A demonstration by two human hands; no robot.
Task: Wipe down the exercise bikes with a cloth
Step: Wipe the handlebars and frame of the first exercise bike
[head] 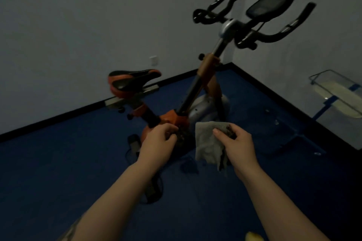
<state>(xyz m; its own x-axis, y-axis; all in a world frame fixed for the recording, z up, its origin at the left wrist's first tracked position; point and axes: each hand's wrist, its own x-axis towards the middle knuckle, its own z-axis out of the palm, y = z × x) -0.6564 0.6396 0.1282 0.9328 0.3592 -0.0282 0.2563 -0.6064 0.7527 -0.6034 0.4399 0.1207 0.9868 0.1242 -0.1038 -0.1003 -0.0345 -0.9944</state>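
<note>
So the grey cloth [210, 144] hangs at about 5 o'clock from frame centre, pinched in your right hand [238, 146]. Your left hand [158, 142] at 7 o'clock has fingers curled around the cloth's darker end, I think. Beyond them at 12 stands the orange exercise bike [176, 117] on blue floor [58, 162], black handlebars [254, 25] up at 1 o'clock.

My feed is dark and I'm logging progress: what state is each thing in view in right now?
Cloth: grey, crumpled, hanging from the right hand, off the bike.
Right hand: grips the cloth.
Left hand: fingers curled on a dark edge of the cloth.
Exercise bike: upright on the blue floor.
Saddle: untouched.
Handlebars: untouched.
Console screen: dark.
</note>
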